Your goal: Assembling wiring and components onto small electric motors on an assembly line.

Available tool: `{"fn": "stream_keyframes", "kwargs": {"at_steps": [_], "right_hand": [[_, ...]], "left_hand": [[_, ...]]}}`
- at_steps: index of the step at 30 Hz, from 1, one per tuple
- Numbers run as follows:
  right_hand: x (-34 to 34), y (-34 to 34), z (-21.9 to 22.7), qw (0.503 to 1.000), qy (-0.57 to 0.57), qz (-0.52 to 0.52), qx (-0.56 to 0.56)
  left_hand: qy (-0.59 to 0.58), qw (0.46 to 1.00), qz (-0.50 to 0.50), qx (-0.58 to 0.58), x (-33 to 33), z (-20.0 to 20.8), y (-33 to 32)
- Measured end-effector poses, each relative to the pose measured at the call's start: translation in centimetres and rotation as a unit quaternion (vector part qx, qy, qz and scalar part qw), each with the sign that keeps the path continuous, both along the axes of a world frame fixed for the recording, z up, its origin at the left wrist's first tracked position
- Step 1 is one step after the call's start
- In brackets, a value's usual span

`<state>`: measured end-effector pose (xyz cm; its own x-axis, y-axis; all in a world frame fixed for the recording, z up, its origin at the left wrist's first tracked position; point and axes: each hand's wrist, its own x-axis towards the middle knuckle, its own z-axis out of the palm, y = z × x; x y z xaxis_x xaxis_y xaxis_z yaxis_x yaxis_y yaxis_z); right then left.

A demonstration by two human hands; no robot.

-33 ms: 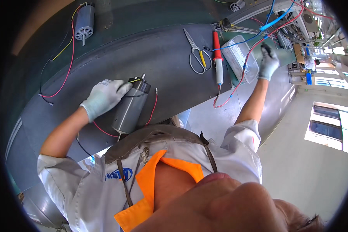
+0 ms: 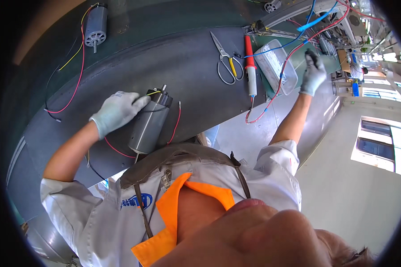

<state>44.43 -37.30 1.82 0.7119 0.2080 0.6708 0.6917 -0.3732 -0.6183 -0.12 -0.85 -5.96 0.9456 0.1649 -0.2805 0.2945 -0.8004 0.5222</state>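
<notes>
I have bare dark-grey counter point(image 2: 189, 64) between the grey cylindrical metal motor point(image 2: 150, 127), by the near edge, and the steel scissors point(image 2: 219, 46). White-gloved left hand point(image 2: 117, 112) grasps the motor's upper end; white-gloved right hand point(image 2: 314, 74) curls beside the clear plastic box point(image 2: 291, 81), contents untellable.

I've got the left hand point(image 2: 119, 112) on the motor point(image 2: 148, 130), touching near its upper end, with a red wire point(image 2: 175, 127) just beside. Going right from that hand: scissors point(image 2: 224, 54), red-and-white tool point(image 2: 251, 73), clear box point(image 2: 291, 81). My right hand point(image 2: 314, 74) hangs just past the box. Second motor point(image 2: 96, 24): farther off, left of the left hand.
</notes>
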Motion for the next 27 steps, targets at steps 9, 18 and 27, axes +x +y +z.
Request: {"fn": "stream_keyframes", "kwargs": {"at_steps": [9,18,27], "right_hand": [[-23.9,9.0,-1.7,0.734,0.560,0.363,0.130],[-34.1,15.4,-8.4,0.681,0.611,0.382,0.131],[-33.6,15.9,-8.8,0.785,0.465,0.409,-0.029]], "left_hand": [[0.210,0.914,0.127,-0.323,1.8,5.3,3.4],[0.234,0.890,0.177,-0.348,-0.9,6.3,3.0],[-0.035,0.842,0.325,-0.429,-1.0,-0.1,-0.4]]}}
